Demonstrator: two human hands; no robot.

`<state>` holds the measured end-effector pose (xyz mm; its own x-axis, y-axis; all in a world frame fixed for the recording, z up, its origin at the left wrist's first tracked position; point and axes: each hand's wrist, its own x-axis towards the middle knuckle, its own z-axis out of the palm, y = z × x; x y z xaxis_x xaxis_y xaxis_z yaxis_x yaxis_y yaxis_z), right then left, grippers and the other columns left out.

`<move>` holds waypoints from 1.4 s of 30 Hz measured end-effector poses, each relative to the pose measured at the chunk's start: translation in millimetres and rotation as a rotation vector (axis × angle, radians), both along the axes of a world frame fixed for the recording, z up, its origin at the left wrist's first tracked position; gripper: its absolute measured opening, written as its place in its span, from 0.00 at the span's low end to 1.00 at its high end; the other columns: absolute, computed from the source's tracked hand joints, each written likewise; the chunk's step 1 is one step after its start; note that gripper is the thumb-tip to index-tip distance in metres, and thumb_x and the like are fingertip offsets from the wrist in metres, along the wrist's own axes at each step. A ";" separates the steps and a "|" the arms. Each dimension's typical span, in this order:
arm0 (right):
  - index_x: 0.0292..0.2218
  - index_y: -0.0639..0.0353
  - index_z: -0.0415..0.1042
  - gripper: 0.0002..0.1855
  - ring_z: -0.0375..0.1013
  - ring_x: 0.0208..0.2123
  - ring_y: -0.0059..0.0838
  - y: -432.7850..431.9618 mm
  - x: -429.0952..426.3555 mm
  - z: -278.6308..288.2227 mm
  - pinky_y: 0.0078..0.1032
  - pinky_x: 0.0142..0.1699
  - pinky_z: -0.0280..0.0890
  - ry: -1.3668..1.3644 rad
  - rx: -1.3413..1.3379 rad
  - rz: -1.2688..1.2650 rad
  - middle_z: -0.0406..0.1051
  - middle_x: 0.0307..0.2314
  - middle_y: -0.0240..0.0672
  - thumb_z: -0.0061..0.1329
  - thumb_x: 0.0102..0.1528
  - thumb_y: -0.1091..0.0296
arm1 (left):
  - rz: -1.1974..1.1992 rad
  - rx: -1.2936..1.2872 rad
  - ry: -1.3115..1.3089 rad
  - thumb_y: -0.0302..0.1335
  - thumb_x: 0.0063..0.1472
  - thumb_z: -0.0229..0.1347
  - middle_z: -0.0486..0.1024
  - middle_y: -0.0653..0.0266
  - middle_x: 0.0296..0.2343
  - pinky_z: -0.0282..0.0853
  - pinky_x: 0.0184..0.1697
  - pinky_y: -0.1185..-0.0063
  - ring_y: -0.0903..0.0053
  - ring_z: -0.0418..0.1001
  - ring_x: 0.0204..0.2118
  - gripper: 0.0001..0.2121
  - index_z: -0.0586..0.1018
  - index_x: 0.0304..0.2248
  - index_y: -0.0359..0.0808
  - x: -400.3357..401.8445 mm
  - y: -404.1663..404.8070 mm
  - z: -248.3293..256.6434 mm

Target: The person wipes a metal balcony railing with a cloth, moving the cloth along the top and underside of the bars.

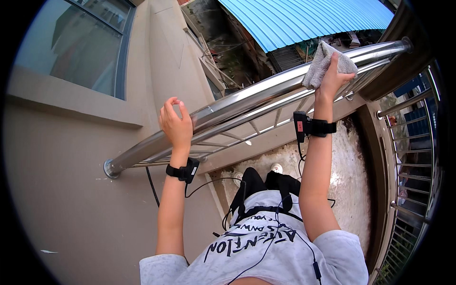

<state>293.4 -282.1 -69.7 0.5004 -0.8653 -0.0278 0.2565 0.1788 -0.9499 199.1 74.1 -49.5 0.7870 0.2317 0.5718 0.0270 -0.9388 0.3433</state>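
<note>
A folded grey cloth (pixel 315 67) lies over the thick stainless-steel handrail (pixel 256 91) of a balcony. My right hand (pixel 332 80) presses on the cloth from above, its thumb and fingers spread over it; the cloth hides part of the rail. Farther down the rail, my left hand (pixel 176 123) is raised at its near-left side with the fingers loosely curled and nothing in them. Whether that hand touches the rail I cannot tell. Black straps with small devices sit on both wrists.
A beige wall (pixel 89 199) with a window (pixel 89 46) stands at the left, meeting the rail's end. Beyond the rail is a blue corrugated roof (pixel 306 21). A curved metal railing (pixel 413 149) runs along the right. Black cables hang from both wrists and across my shirt.
</note>
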 end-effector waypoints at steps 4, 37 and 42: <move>0.57 0.76 0.22 0.65 0.41 0.59 0.49 -7.3 4.8 -11.0 0.37 0.60 0.45 0.278 -0.311 -0.030 0.35 0.55 0.64 0.58 0.43 0.47 | 0.003 -0.007 -0.015 0.31 0.59 0.47 0.72 0.66 0.32 0.60 0.42 0.72 0.67 0.68 0.38 0.09 0.72 0.37 0.38 0.5 0.4 0.6; 0.52 0.56 0.58 0.32 0.67 0.45 0.39 258.0 -62.2 -123.9 0.35 0.51 0.63 -0.283 1.001 1.289 0.64 0.47 0.40 0.30 0.57 0.39 | -0.054 0.029 0.166 0.30 0.54 0.50 0.70 0.62 0.35 0.60 0.43 0.71 0.66 0.66 0.42 0.10 0.71 0.34 0.35 2.5 -2.5 10.4; 0.53 0.55 0.56 0.28 0.60 0.51 0.37 327.2 -87.3 -89.7 0.35 0.56 0.56 -0.450 1.599 1.277 0.59 0.51 0.39 0.28 0.60 0.46 | -0.041 0.139 0.019 0.33 0.55 0.50 0.66 0.55 0.42 0.55 0.50 0.67 0.61 0.60 0.50 0.15 0.68 0.39 0.32 5.0 1.9 1.1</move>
<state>206.1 45.2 -159.4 0.8420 0.5380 0.0391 -0.5289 0.8091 0.2563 204.1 76.0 -48.4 0.8050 0.1181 0.5814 -0.0077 -0.9778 0.2092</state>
